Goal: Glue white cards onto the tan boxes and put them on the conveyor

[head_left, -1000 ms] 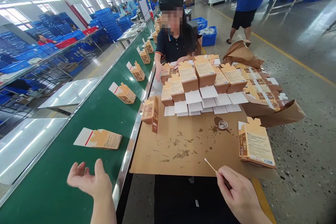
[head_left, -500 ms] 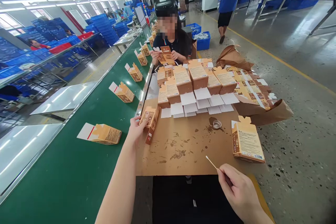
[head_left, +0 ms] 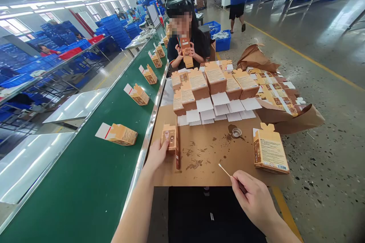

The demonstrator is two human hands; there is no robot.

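My left hand (head_left: 159,152) grips the near end of a brown and tan printed carton (head_left: 170,135), its thumb on the printed face. The carton rests at the left of the brown cardboard sheet (head_left: 205,148), and a long dark side panel faces right. Between thumb and fingers, my right hand (head_left: 251,193) pinches a cotton swab (head_left: 224,169), whose white tip points up and left over the sheet's front edge. Ahead of the swab stands a small clear round dish (head_left: 236,133) amid dark wet spots. Another carton (head_left: 270,150) stands at the right of the sheet.
Stacked cartons (head_left: 215,79) with white flaps out fill the back of the sheet. On the left runs a green conveyor (head_left: 85,182) carrying a row of cartons. Across the stack a co-worker (head_left: 186,51) holds a carton. Flat cartons in brown paper (head_left: 293,121) lie at right.
My left hand has brought the carton rightward and nearer to me, turning it straighter. My right hand with the swab has shifted slightly up and left. The co-worker has raised a carton.
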